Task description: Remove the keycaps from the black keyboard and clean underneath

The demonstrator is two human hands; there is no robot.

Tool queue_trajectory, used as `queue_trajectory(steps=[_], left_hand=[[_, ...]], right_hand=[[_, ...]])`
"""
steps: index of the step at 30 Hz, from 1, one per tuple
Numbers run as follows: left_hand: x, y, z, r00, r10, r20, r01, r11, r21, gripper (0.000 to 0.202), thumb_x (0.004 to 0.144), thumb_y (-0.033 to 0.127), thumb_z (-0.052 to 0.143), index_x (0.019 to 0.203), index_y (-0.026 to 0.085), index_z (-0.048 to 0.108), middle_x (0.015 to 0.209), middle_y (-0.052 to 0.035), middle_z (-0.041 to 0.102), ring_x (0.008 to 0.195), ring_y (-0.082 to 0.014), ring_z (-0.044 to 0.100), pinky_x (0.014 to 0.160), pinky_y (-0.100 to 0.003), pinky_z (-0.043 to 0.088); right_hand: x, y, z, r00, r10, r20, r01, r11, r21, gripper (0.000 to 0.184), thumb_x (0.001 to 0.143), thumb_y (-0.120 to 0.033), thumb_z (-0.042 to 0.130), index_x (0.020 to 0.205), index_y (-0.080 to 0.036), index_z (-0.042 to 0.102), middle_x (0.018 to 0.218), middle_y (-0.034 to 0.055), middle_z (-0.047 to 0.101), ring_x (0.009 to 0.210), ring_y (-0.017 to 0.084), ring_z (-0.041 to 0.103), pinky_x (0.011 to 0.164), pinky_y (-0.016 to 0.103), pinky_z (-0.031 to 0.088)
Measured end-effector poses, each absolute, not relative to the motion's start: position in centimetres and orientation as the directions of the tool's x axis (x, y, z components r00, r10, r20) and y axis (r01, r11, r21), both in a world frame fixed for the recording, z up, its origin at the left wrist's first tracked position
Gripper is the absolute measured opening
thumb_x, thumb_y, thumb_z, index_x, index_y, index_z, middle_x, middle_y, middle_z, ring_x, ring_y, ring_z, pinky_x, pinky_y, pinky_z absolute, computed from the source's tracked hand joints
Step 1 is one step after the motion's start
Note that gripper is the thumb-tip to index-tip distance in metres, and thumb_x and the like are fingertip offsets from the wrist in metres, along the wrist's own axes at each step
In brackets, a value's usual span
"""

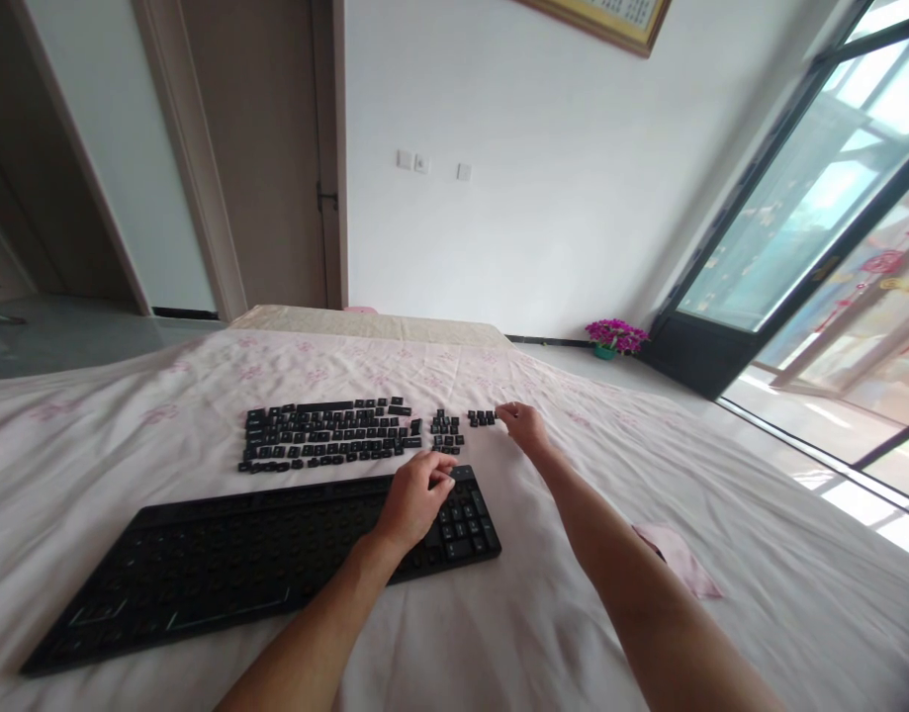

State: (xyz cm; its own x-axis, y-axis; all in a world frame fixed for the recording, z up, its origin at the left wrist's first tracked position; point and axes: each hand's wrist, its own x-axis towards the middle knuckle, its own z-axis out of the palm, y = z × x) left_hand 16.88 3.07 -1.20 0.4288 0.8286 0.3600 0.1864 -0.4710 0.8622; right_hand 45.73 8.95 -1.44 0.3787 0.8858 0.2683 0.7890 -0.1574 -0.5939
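One long black plastic keyboard (pixel 224 549), rectangular, lies at a slant on a pale pink, flower-printed cloth (pixel 573 613), its right end farther from the wearer. Most of its field shows dark rows of small raised spots; a block of black square number-pad caps (pixel 461 529) sits in place at the right end.

Loose black plastic keycaps lie beyond it in three groups: one large left group (pixel 327 435) in several rows, including one long bar-shaped cap (pixel 324 406); one smaller middle group (pixel 446 427); one small right group (pixel 482 418) in two short rows. Individual caps too small to count reliably.

Hands: two, bare. Left hand (pixel 415 494) is over the number-pad end, fingers curled and fingertips bunched; cannot tell whether it grips a cap. Right hand (pixel 524 427) is at the right end of the small group, fingers drawn together; contents, if any, cannot be told.

Cloth is soft and wrinkled. One smooth pink piece of fabric (pixel 681 559) lies beside the right forearm.

Containers: one green pot (pixel 606 352) on the floor, holding magenta flowers (pixel 617 334).

White wall (pixel 513 237): three square plates (pixel 464 172), one gold-edged frame (pixel 609 25) with script inside.
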Motion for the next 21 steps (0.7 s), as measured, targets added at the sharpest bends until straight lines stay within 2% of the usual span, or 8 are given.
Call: queue_trajectory(steps=[3, 5, 7, 8, 10, 12, 15, 21], left_hand=[[16.8, 3.1, -1.3, 0.436, 0.826, 0.356, 0.187, -0.471, 0.862, 0.026, 0.076, 0.004, 0.059, 0.097, 0.017, 0.069, 0.096, -0.0042, 0.069, 0.077, -0.0123, 0.066, 0.08, -0.028, 0.052], [16.8, 3.1, -1.3, 0.444, 0.822, 0.357, 0.181, -0.473, 0.862, 0.024, 0.076, 0.005, 0.06, 0.096, 0.017, 0.069, 0.097, -0.0042, 0.069, 0.078, -0.0125, 0.066, 0.081, -0.028, 0.052], [16.7, 3.0, -1.2, 0.458, 0.813, 0.36, 0.171, -0.478, 0.861, 0.023, 0.077, 0.007, 0.06, 0.096, 0.017, 0.068, 0.098, -0.004, 0.069, 0.079, -0.0126, 0.066, 0.081, -0.027, 0.052], [16.7, 3.0, -1.2, 0.47, 0.806, 0.36, 0.169, -0.483, 0.859, 0.023, 0.077, 0.008, 0.06, 0.096, 0.018, 0.068, 0.098, -0.0037, 0.069, 0.08, -0.0128, 0.066, 0.081, -0.027, 0.052], [16.5, 2.7, -1.0, 0.499, 0.79, 0.357, 0.177, -0.496, 0.85, 0.024, 0.077, 0.009, 0.06, 0.097, 0.019, 0.069, 0.099, -0.003, 0.069, 0.081, -0.0132, 0.065, 0.081, -0.028, 0.052], [16.4, 2.5, -0.8, 0.532, 0.771, 0.35, 0.194, -0.513, 0.836, 0.026, 0.076, 0.009, 0.061, 0.098, 0.02, 0.069, 0.099, -0.0023, 0.068, 0.083, -0.0138, 0.065, 0.081, -0.028, 0.051], [16.2, 2.2, -0.6, 0.578, 0.744, 0.335, 0.216, -0.536, 0.816, 0.028, 0.075, 0.01, 0.062, 0.099, 0.022, 0.069, 0.098, -0.0014, 0.068, 0.086, -0.0148, 0.064, 0.081, -0.027, 0.05], [16.2, 2.0, -0.4, 0.607, 0.72, 0.338, 0.249, -0.576, 0.779, 0.028, 0.075, 0.012, 0.062, 0.099, 0.022, 0.07, 0.097, -0.0011, 0.068, 0.088, -0.0157, 0.063, 0.08, -0.027, 0.049]], right_hand=[[44.6, 7.5, 0.2, 0.356, 0.893, 0.275, 0.772, -0.116, -0.625, 0.051, 0.093, -0.049, 0.033, 0.089, -0.016, 0.071, 0.083, 0.0067, 0.072, 0.064, 0.016, 0.063, 0.065, 0.026, 0.047], [43.4, 5.9, 1.5, 0.257, 0.92, 0.297, 0.777, -0.014, -0.629, 0.055, 0.095, -0.049, 0.026, 0.086, -0.018, 0.07, 0.087, 0.0053, 0.072, 0.072, 0.015, 0.064, 0.071, 0.026, 0.047], [42.0, 3.9, 2.7, 0.097, 0.939, 0.329, 0.802, 0.122, -0.585, 0.051, 0.096, -0.049, 0.029, 0.084, -0.02, 0.07, 0.088, 0.0035, 0.07, 0.082, 0.016, 0.062, 0.079, 0.027, 0.046], [41.2, 2.7, 3.3, 0.034, 0.943, 0.331, 0.807, 0.169, -0.566, 0.048, 0.095, -0.049, 0.033, 0.086, -0.021, 0.07, 0.086, 0.0027, 0.068, 0.082, 0.016, 0.061, 0.079, 0.027, 0.046], [39.6, 0.4, 4.3, 0.003, 0.949, 0.315, 0.772, 0.198, -0.604, 0.043, 0.095, -0.047, 0.037, 0.092, -0.021, 0.071, 0.081, 0.0022, 0.065, 0.076, 0.014, 0.059, 0.074, 0.026, 0.047], [38.1, -1.7, 4.9, 0.024, 0.962, 0.271, 0.694, 0.179, -0.697, 0.037, 0.091, -0.046, 0.045, 0.094, -0.018, 0.069, 0.074, 0.0019, 0.063, 0.065, 0.013, 0.057, 0.062, 0.024, 0.047], [36.5, -3.8, 5.4, 0.058, 0.985, 0.162, 0.593, 0.096, -0.8, 0.027, 0.083, -0.041, 0.056, 0.088, -0.016, 0.067, 0.064, 0.0001, 0.059, 0.054, 0.011, 0.053, 0.045, 0.02, 0.042], [35.9, -4.7, 4.8, 0.016, 0.993, 0.119, 0.51, 0.094, -0.855, 0.022, 0.081, -0.037, 0.06, 0.079, -0.016, 0.064, 0.067, -0.0001, 0.058, 0.057, 0.009, 0.055, 0.048, 0.019, 0.047]])
